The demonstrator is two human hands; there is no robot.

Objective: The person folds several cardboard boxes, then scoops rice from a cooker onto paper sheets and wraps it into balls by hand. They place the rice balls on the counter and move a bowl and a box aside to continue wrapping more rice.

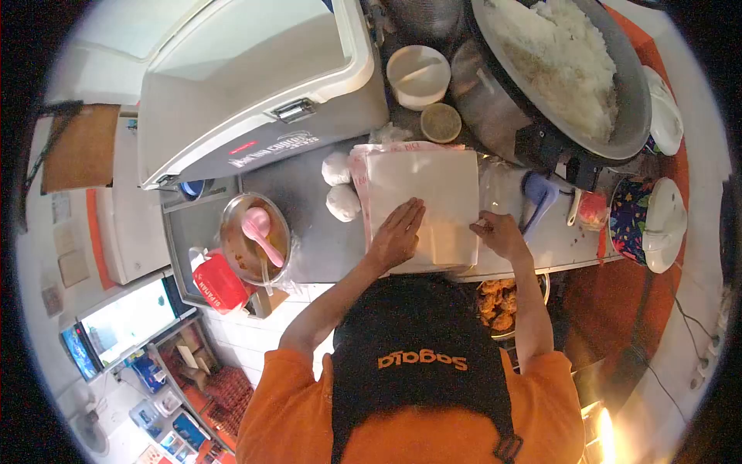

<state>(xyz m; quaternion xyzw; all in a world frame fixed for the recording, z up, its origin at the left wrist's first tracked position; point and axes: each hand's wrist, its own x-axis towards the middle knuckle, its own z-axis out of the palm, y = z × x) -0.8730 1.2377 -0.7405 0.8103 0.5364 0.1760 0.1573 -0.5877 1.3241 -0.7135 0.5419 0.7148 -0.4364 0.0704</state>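
A stack of wrapping paper [437,182] lies on the metal counter, with pink-printed sheets showing at its left and back edges. My left hand [398,233] rests flat on the top sheet, fingers stretched out together. At the stack's right edge, my right hand [500,234] is closed, its thumb and finger pinching the paper's edge. Left of the stack sit two round white paper-wrapped bundles [342,203]. A blue rice paddle [539,199] lies just beyond my right hand.
A large pot of white rice [568,73] stands at back right. An open cooler box [263,116] is at back left. Left on the counter is a metal bowl [232,215] with a pink ladle [259,228]. Fried pieces [497,307] fill a container below the counter's edge.
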